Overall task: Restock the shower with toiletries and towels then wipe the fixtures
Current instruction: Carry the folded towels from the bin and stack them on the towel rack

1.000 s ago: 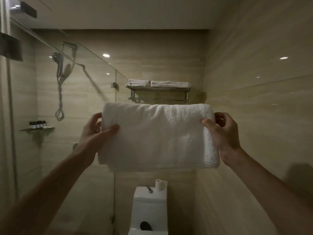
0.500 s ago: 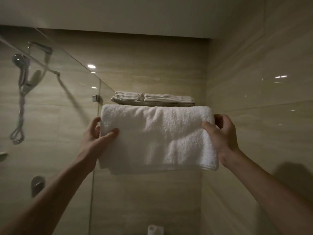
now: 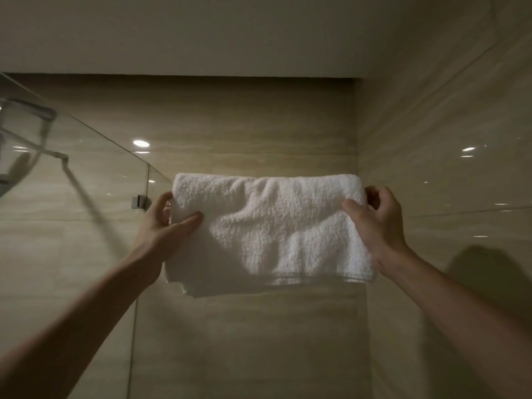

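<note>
A folded white towel (image 3: 273, 228) hangs in front of the tiled back wall, held up at both ends. My left hand (image 3: 164, 223) grips its left edge, thumb across the front. My right hand (image 3: 377, 220) pinches the right edge, thumb on the front and fingers curled behind. The towel covers the wall rack and the towels that lay on it, so neither shows.
A glass shower screen (image 3: 86, 174) runs along the left, fixed to the back wall by a small metal clamp (image 3: 137, 201). A tiled side wall (image 3: 449, 168) stands close on the right. The ceiling (image 3: 230, 33) fills the top.
The view has tilted upward and both hands have lifted the towel higher. The rack with its folded towels, the shower head and the toilet have dropped out of sight.
</note>
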Demonstrator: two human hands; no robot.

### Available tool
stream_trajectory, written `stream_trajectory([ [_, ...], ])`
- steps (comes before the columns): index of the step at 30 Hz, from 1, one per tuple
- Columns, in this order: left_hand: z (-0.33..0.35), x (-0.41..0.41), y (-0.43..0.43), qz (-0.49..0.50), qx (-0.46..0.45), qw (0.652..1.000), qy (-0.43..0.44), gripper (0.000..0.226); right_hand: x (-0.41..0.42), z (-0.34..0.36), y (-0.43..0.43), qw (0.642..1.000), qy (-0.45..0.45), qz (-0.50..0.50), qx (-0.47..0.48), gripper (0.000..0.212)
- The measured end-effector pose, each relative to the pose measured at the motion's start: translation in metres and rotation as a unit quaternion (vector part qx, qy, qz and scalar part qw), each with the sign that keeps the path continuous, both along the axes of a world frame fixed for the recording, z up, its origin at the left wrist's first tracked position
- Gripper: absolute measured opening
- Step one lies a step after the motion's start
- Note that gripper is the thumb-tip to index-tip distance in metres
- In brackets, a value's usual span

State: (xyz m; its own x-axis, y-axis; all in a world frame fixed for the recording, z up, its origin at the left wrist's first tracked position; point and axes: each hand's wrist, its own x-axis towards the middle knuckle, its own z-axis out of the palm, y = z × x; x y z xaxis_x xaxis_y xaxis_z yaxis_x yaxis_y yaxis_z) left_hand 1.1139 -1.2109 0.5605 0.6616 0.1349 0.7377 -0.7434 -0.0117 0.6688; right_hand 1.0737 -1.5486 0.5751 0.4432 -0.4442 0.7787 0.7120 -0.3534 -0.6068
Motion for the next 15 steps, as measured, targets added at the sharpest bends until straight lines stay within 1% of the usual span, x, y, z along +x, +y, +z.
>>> stream_trajectory([
  [2,0.018,0.026,-0.007,0.005,0.008,1.0,-0.011,0.054,0.019,0.017,-0.008,1.0,-0.005,-0.007,-0.006,0.036],
  [5,0.045,0.062,-0.022,0.006,0.013,1.0,-0.024,0.06,0.05,0.044,-0.023,0.999,-0.032,0.011,-0.009,0.032],
  [10,0.097,0.12,-0.056,0.036,0.001,0.998,-0.054,0.053,0.11,0.093,-0.051,0.998,-0.062,0.013,-0.006,0.043],
  [15,0.14,0.177,-0.085,0.064,0.004,0.995,-0.076,0.055,0.169,0.132,-0.077,0.996,-0.082,0.027,-0.022,0.043],
])
